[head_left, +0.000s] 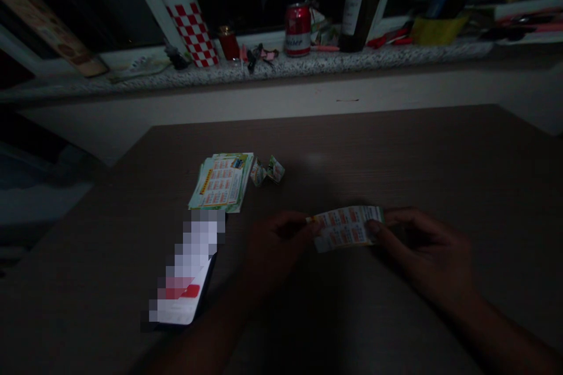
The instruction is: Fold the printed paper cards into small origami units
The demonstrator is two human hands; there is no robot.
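Note:
A small printed calendar card (346, 227) is held just above the dark wooden table (396, 152), near its front middle. My left hand (275, 252) pinches the card's left end and my right hand (424, 255) pinches its right end. Further back to the left lies a stack of similar printed cards (222, 181), with two small folded paper pieces (267, 170) beside it. A phone (187, 281) with a lit screen lies on the table left of my left hand.
Behind the table runs a speckled stone ledge (246, 73) with a red can (298, 29), a dark bottle (358, 6), a red-and-white checked container (189, 17), a small jar (229, 42) and clutter. The scene is very dim.

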